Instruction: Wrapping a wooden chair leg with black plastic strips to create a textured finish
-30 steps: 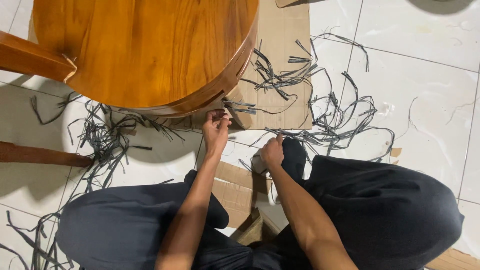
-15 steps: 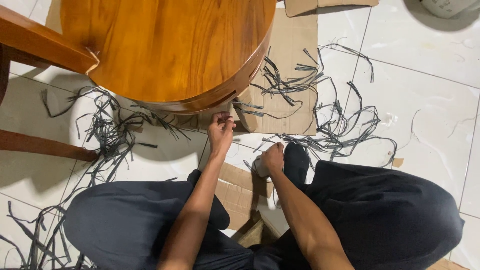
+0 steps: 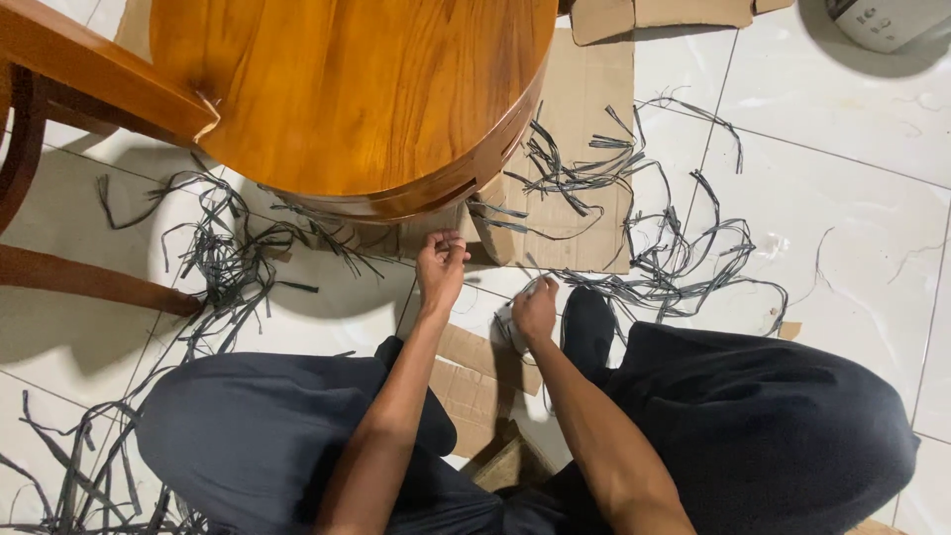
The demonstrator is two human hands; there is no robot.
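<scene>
Fingers of the left hand (image 3: 441, 266) are pinching together at the lower rim of the round wooden seat (image 3: 357, 94), closing on what looks like the end of a thin dark strip just under the seat's curved edge; the strip itself is too fine there to make out surely. The right hand (image 3: 535, 309) is curling shut, below and to the right of the seat, beside a dark shoe (image 3: 586, 327), and it seems to be gripping a small pale object, though I cannot tell what that is. Judging by this, the work in hand is the picking or pulling of strip material at the seat's rim, and the next move is likely calling for a firm pinch and a steady pull away from the seat while the other hand is bracing low. Loose grey-black strips (image 3: 634, 248) are lying tangled to the right of the seat, across a flat cardboard sheet (image 3: 584, 213) and the white tiled floor (image 3: 842, 198), with more strips (image 3: 213, 263) trailing off to the seat's left. Wooden frame rails (image 3: 89, 64) are jutting out to the left of the seat. Compared with a second ago, the view is sitting lower, so the seat is showing higher and more to the right; the left hand is keeping its pinch at the same spot on the rim, and the right hand is holding nearly the same place by the shoe.
</scene>
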